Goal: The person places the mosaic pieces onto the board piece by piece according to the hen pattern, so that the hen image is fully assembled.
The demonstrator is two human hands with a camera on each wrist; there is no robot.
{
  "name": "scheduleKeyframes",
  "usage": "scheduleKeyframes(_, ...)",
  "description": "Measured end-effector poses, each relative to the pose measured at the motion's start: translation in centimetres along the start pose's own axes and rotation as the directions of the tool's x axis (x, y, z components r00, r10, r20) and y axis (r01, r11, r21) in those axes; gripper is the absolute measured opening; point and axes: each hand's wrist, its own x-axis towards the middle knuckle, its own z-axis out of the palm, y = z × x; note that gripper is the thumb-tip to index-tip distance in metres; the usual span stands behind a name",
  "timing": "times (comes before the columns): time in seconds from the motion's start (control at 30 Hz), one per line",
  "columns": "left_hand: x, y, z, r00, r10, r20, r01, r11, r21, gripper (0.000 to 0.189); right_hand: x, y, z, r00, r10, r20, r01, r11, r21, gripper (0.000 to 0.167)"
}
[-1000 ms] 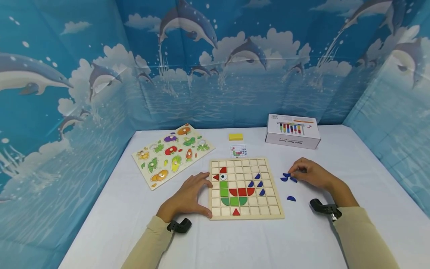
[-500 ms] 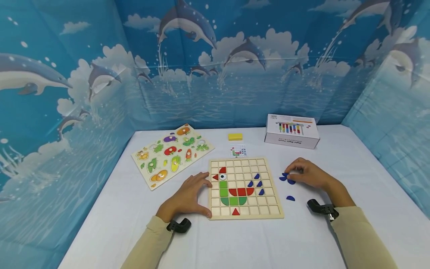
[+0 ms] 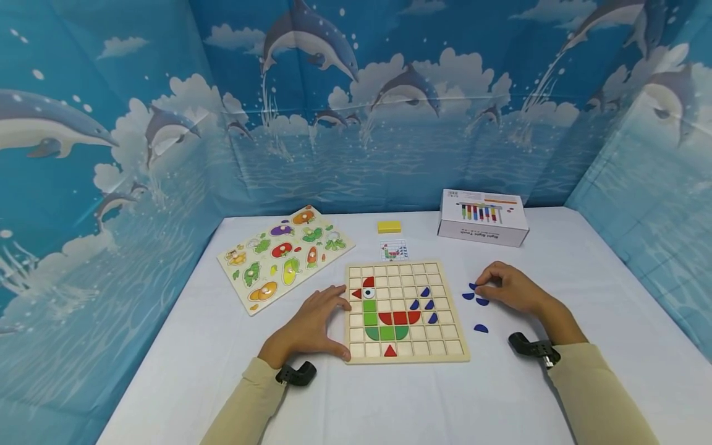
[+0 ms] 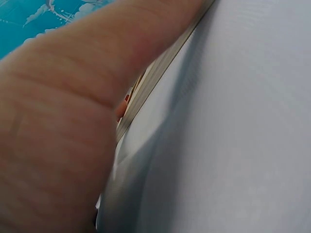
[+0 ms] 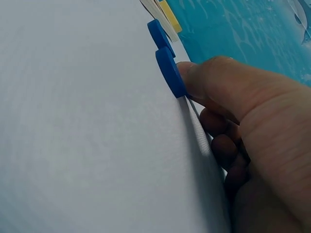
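My left hand (image 3: 311, 324) rests at the left edge of a square wooden grid board (image 3: 389, 361), thumb at the near corner and fingertips farther up. In its cells lie red, green and blue pieces and a white eye piece (image 3: 368, 293), forming a bird. Right of the board, my right hand (image 3: 512, 289) has thumb and forefinger together at a blue half-circle piece (image 3: 472, 286), pinching its edge. Two more half-circles lie close below, and another half-circle (image 3: 481, 328) sits nearer. In the right wrist view, a blue half-circle (image 5: 170, 73) overlaps the thumb tip.
A pattern card (image 3: 394, 250) and a yellow block (image 3: 389, 227) lie behind the board. Back left is a vegetable puzzle board (image 3: 286, 259); back right, a white box (image 3: 483, 217). A dolphin-print curtain (image 3: 356, 154) encloses the white table (image 3: 389, 408).
My right hand has shifted slightly left among the blue half-circles, and the clustered pieces have spread a little apart. The left hand keeps its place at the board.
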Motion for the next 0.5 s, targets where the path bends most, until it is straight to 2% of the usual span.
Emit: scheduleKeyframes(0.5, 0.01, 0.0, 0.07, 1.0, -0.015, 0.004, 0.015, 1.0, 0.007, 0.091, -0.3, -0.05, 0.11, 0.999, -0.029, -0.029, 0.029, 0.999, -0.016, 0.008)
